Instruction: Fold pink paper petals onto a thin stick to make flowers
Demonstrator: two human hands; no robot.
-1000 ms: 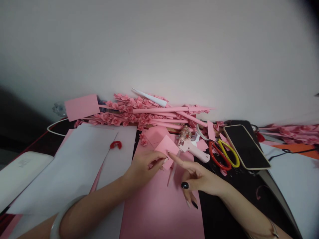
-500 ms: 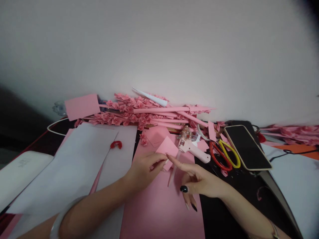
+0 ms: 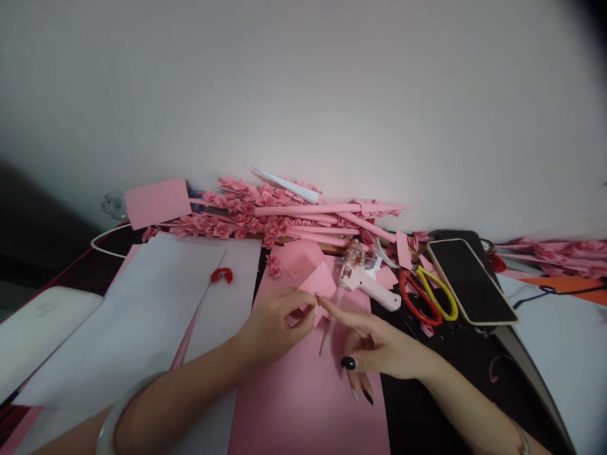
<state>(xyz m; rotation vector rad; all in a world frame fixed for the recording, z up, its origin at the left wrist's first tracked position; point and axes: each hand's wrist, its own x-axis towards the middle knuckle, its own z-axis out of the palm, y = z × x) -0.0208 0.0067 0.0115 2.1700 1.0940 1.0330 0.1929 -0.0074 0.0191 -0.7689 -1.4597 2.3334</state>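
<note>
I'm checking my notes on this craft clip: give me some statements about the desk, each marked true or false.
1. The left hand pinches a small pink paper. True.
2. The right hand holds the glue gun. False: the glue gun lies on the desk, and the hand's forefinger points at the paper.
3. The phone lies right of the scissors. True.
4. The scissors have blue handles. False: they are red and yellow.
</note>
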